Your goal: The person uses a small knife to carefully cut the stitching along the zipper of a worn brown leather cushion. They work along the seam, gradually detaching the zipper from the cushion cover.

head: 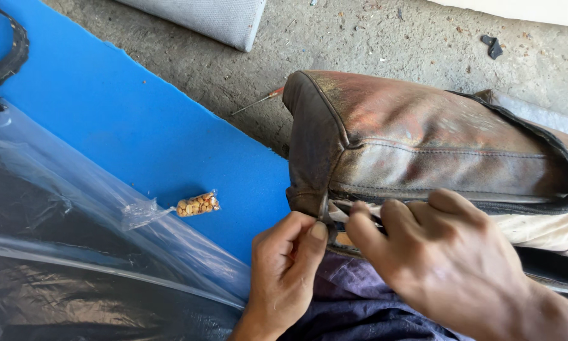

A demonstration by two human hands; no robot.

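Plastic sheeting [75,208], clear and crinkled over something dark, fills your lower left, with a dark strap [9,53] curling in at the top left corner. Next over, a blue foam mat [138,120] runs diagonally, and a small clear packet of tan nuts [197,204] lies on it right at the sheeting's edge, well apart from your hands. Beyond the mat is bare concrete floor [359,38], with a grey padded slab [214,19] at the top and a thin red-tipped stick [258,101] lying near the cushion's corner. Your left hand [284,271] comes up from the bottom centre, thumb and fingers pinched together on the lower left corner of the worn brown leather cushion [423,132], right where the zip seam starts. Your right hand [442,259] sits just beside it, touching the same seam, fingertips [359,211] curled closed onto the dark zipper edge [517,205]; whether they grip a pull tab or just the fabric you cannot tell, knuckles hide it. Pale lining shows under the zip to the right. Cushion rests across your lap, over purple-blue cloth [359,309]. A small black scrap [492,45] lies on the floor, top right.
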